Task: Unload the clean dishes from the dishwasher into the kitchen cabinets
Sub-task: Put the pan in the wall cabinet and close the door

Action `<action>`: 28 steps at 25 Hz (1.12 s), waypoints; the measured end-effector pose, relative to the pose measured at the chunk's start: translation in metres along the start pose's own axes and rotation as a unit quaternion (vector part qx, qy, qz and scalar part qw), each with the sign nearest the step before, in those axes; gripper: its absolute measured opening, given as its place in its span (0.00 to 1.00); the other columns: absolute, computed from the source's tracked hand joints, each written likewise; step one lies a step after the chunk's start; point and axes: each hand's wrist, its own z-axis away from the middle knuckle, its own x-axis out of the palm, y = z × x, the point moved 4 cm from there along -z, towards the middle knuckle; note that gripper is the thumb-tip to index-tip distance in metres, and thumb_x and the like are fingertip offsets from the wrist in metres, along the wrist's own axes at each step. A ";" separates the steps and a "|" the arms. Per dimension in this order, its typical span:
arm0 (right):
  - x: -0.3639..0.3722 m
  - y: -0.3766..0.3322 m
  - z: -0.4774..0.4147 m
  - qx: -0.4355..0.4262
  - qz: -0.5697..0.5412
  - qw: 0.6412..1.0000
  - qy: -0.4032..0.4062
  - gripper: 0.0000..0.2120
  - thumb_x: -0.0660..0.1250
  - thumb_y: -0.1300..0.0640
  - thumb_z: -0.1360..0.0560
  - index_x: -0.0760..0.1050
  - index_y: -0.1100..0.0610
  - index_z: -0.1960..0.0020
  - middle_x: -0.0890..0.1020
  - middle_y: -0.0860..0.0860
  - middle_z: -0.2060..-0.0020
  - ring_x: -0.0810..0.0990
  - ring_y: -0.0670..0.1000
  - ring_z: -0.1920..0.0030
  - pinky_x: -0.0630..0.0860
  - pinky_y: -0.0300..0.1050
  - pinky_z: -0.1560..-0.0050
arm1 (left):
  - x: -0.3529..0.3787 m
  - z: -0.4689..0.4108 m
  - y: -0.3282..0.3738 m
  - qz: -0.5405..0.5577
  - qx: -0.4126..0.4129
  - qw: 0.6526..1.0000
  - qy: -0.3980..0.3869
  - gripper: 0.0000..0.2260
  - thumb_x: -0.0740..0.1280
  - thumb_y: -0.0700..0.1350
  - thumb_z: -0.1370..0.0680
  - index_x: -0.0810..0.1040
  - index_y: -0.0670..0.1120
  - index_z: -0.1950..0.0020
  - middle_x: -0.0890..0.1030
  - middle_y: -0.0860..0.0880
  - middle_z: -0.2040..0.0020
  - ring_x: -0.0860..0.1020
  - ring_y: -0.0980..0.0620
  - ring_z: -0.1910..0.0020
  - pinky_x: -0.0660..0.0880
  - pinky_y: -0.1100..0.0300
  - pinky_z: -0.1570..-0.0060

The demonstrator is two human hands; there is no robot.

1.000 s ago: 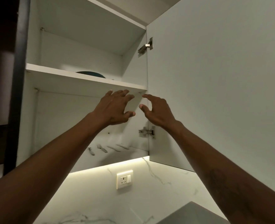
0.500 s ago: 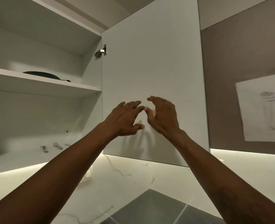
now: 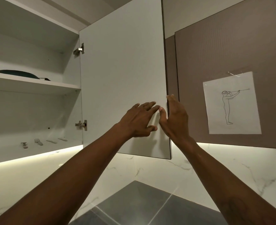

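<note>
White cabinet door (image 3: 122,78), straight fingers (image 3: 172,101) at its edge

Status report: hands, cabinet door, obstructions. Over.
Left hand open at cabinet door inner face. Right hand straddles its free edge, grip unclear. Door wide open. Dark dish on shelf; nothing seen blocking.

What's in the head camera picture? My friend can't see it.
Two bare hands reach up to an open white cabinet door: the left hand spread against it, the right hand at its free edge. Inside, a dark teal dish sits on the middle shelf and pale cutlery lies below.
</note>
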 end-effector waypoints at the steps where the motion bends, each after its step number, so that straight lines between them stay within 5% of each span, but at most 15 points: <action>1: -0.002 0.003 0.001 0.028 -0.012 0.999 -0.013 0.24 0.64 0.48 0.19 0.68 0.58 0.27 0.82 0.56 0.41 0.82 0.55 0.45 0.77 0.50 0.39 | 0.001 -0.002 0.006 0.001 0.001 1.000 -0.004 0.38 0.64 0.62 0.21 0.54 0.48 0.17 0.55 0.47 0.17 0.56 0.48 0.19 0.57 0.46 0.22; 4: 0.000 -0.004 0.008 0.071 -0.023 0.996 -0.043 0.22 0.64 0.52 0.19 0.69 0.61 0.28 0.83 0.56 0.53 0.79 0.52 0.60 0.75 0.43 0.50 | -0.002 -0.003 0.017 0.012 0.006 1.000 -0.005 0.38 0.64 0.61 0.21 0.53 0.47 0.17 0.55 0.47 0.17 0.55 0.49 0.19 0.56 0.48 0.21; 9: -0.001 -0.027 0.018 0.068 -0.062 0.995 0.037 0.21 0.65 0.59 0.21 0.74 0.63 0.30 0.85 0.58 0.54 0.84 0.56 0.59 0.83 0.51 0.49 | -0.020 0.011 0.015 0.006 0.081 0.997 0.017 0.32 0.60 0.50 0.18 0.53 0.45 0.17 0.56 0.45 0.18 0.54 0.49 0.19 0.53 0.52 0.20; 16: -0.003 -0.106 0.037 0.011 -0.152 0.976 0.157 0.19 0.65 0.55 0.20 0.77 0.61 0.32 0.86 0.54 0.59 0.80 0.48 0.67 0.83 0.44 0.60 | -0.070 0.070 -0.028 -0.057 0.169 0.974 0.140 0.28 0.60 0.50 0.18 0.62 0.40 0.20 0.63 0.41 0.21 0.60 0.44 0.20 0.60 0.48 0.22; 28: 0.046 -0.329 0.097 0.040 -0.239 0.957 0.156 0.16 0.66 0.53 0.20 0.80 0.55 0.33 0.80 0.41 0.61 0.79 0.49 0.61 0.81 0.49 0.58 | -0.171 0.248 -0.156 -0.124 0.189 0.949 0.220 0.27 0.58 0.55 0.16 0.66 0.38 0.23 0.66 0.38 0.23 0.62 0.42 0.21 0.61 0.44 0.23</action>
